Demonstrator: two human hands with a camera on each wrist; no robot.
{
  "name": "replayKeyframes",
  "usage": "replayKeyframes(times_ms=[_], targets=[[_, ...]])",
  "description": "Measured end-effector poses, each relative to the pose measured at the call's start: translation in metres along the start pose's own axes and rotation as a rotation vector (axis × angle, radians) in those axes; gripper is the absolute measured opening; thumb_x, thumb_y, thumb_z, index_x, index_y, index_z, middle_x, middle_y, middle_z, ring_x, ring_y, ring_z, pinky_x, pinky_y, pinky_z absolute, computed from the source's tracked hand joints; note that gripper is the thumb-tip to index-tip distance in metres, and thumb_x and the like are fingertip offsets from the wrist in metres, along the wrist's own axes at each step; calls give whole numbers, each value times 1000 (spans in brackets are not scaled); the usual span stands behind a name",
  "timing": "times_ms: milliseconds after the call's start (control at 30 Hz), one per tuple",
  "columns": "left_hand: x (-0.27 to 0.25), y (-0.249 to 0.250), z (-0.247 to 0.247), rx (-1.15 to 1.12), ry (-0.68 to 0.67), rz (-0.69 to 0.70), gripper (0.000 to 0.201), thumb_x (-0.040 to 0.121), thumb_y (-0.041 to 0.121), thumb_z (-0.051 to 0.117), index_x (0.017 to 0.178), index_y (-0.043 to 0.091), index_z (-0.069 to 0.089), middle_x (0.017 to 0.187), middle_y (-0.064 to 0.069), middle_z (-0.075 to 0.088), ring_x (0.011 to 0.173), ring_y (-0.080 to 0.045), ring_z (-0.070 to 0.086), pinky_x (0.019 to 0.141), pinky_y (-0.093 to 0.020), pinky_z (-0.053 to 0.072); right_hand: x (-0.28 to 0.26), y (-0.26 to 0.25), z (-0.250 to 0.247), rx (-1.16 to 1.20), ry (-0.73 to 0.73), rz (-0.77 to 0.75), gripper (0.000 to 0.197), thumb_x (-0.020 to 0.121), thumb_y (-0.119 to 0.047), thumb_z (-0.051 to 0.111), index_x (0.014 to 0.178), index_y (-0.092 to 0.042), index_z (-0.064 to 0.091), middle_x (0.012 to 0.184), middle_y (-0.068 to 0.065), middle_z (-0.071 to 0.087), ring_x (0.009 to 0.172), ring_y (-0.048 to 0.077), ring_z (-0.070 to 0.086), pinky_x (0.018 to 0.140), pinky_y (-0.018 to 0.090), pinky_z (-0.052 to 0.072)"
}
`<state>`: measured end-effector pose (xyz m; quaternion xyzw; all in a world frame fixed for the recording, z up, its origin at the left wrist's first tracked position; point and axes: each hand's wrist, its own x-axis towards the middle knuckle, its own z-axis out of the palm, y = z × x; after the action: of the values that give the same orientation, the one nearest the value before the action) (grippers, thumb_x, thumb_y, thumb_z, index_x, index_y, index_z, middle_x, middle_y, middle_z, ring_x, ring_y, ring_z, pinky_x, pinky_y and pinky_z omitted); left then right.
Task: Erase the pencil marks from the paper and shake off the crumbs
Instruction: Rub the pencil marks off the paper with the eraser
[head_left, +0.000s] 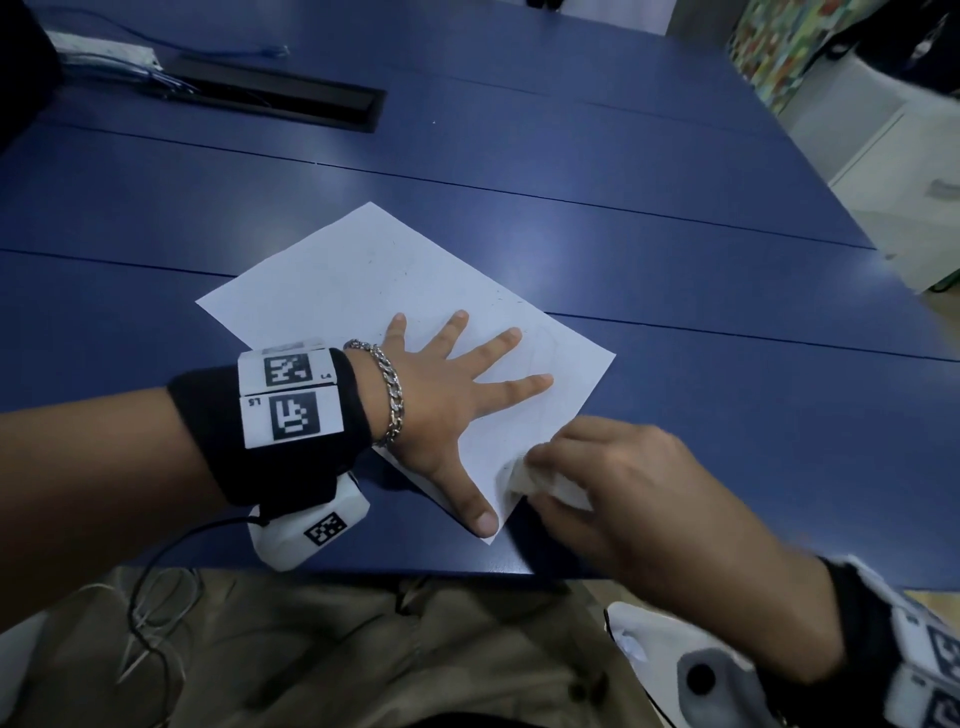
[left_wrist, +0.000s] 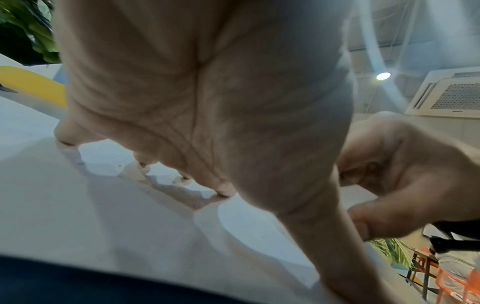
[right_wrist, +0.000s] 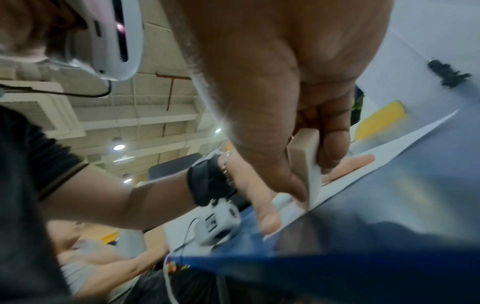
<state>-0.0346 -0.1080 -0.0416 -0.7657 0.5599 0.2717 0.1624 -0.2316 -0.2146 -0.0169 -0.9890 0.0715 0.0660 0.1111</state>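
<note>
A white sheet of paper lies askew on the blue table, with faint pencil lines and dark crumbs on it. My left hand lies flat on the sheet, fingers spread, pressing it down; its palm fills the left wrist view above the paper. My right hand pinches a white eraser at the sheet's near right edge. In the right wrist view the eraser sits between thumb and fingers, its lower end on the paper.
A black cable slot and a white power strip with wires sit at the table's far left. The table's front edge runs just under my hands, above my lap. A white cabinet stands to the right.
</note>
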Motion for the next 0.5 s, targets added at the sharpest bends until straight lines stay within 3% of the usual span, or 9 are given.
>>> replayKeyframes(times_ms=[100, 133, 200, 333, 433, 500], targets=[[-2, -2, 0, -6, 12, 29, 143, 49, 100, 67, 144, 66, -34, 160, 18, -47, 152, -39, -37, 114, -81, -9, 6, 25, -19, 114, 147, 73, 18, 89, -42, 72, 104, -33, 77, 95, -14, 74, 85, 7, 67, 76, 20, 51], [-3, -4, 0, 1, 17, 47, 145, 49, 98, 69, 144, 65, -35, 160, 20, -46, 153, -38, -36, 115, -80, -9, 5, 32, -26, 140, 214, 105, 21, 87, -42, 74, 106, -33, 78, 95, -17, 75, 87, 5, 66, 75, 11, 45], [-6, -10, -1, 10, 20, 94, 154, 49, 94, 76, 144, 59, -41, 161, 22, -43, 154, -36, -34, 118, -76, -11, -1, 41, -36, 203, 293, 157, 24, 86, -42, 74, 107, -33, 78, 95, -23, 74, 92, -2, 64, 77, 4, 41], [-18, -30, -8, -21, 41, 150, 162, 49, 91, 79, 142, 52, -47, 163, 19, -42, 151, -30, -39, 122, -64, -18, -5, 48, -34, 231, 242, 181, 27, 86, -45, 74, 110, -34, 78, 96, -27, 73, 95, -6, 65, 75, 7, 45], [-29, -44, -16, -69, 68, 99, 152, 53, 94, 71, 148, 53, -40, 162, 12, -45, 153, -29, -36, 126, -55, -15, -4, 48, -34, 218, 237, 187, 24, 88, -45, 72, 109, -35, 77, 96, -25, 74, 91, -2, 66, 74, 11, 45], [-31, -45, -15, -99, 83, 72, 142, 63, 91, 66, 156, 47, -32, 164, 8, -42, 155, -30, -33, 128, -50, -11, 0, 45, -34, 168, 236, 164, 24, 90, -45, 68, 109, -34, 76, 95, -21, 73, 85, 2, 64, 72, 12, 43]])
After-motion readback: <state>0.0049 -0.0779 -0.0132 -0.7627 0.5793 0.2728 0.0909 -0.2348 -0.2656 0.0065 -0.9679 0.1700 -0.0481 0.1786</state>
